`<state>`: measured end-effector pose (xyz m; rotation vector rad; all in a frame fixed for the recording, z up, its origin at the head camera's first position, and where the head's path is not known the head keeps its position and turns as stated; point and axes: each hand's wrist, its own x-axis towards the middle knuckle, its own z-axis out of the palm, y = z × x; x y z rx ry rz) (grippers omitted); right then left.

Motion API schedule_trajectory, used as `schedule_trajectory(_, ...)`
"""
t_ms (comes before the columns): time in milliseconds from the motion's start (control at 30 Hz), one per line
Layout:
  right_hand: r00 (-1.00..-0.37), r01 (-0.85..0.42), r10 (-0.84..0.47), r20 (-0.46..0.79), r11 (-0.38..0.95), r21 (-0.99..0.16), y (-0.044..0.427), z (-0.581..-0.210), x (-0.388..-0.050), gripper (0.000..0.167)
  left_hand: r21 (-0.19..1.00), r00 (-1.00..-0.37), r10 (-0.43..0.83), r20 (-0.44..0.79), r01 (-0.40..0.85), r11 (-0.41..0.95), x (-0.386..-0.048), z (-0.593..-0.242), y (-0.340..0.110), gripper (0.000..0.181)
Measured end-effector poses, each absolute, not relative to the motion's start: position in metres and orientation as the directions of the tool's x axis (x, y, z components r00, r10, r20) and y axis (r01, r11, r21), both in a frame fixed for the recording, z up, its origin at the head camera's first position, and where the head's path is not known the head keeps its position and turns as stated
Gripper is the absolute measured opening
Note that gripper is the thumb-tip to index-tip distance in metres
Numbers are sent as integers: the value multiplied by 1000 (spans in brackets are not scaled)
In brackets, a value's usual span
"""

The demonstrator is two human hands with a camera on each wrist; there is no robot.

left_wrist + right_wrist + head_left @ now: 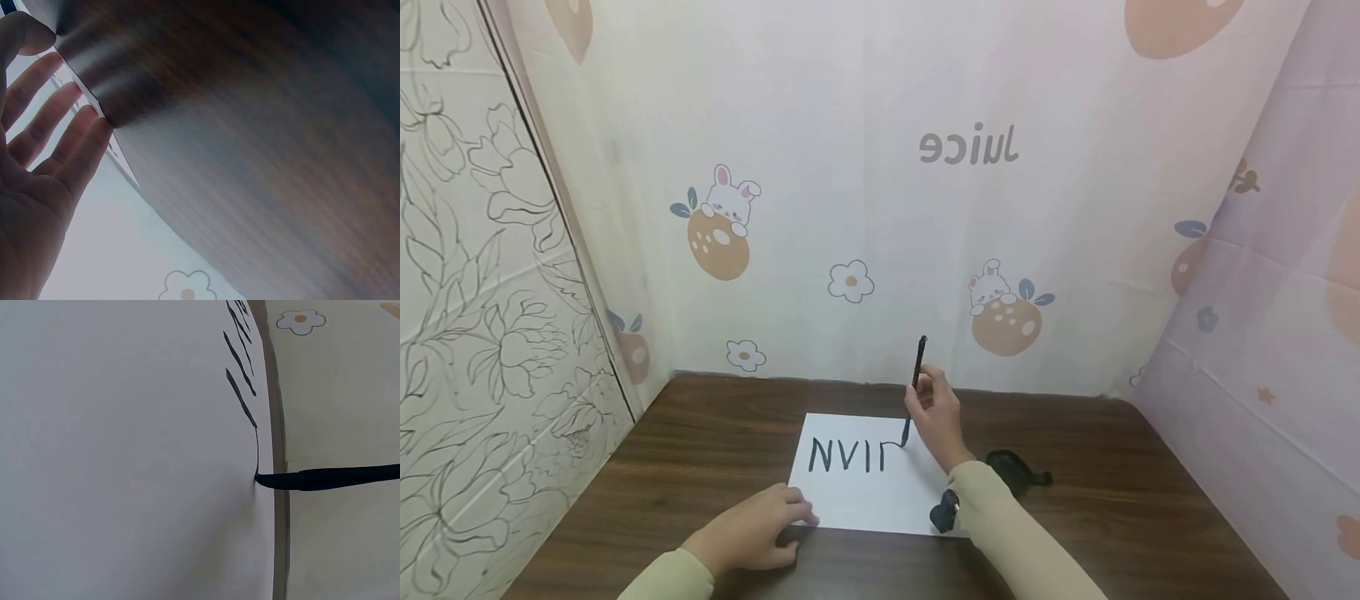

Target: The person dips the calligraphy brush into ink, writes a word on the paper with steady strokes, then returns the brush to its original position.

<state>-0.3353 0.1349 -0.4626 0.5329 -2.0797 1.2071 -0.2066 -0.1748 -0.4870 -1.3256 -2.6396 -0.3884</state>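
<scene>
A white sheet of paper (872, 500) lies on the brown wooden table, with black brush strokes reading roughly "NVI" and a further unfinished-looking letter. My right hand (936, 412) pinches a black writing brush (918, 367), held nearly upright. The brush tip touches the paper at the end of a thin curved line; in the right wrist view the brush (337, 479) has its dark bristles bent against the sheet (125, 456). My left hand (763, 525) rests at the paper's lower left corner, fingers fairly straight on its edge. In the left wrist view the left hand (50, 150) shows spread fingers.
Right of the paper, partly behind the right forearm, sits a black object (1011, 471) with a short handle-like end. A small black device (944, 512) is at the right wrist. Printed curtains (865, 208) stand behind the table (700, 450) and at both sides.
</scene>
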Motion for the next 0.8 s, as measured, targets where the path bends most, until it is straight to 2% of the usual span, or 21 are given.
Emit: schedule_trajectory(800, -674, -661, -33, 738, 474, -582, 139, -464, -335, 35, 156, -599, 762, 246, 801, 578, -207, -488, -175, 29)
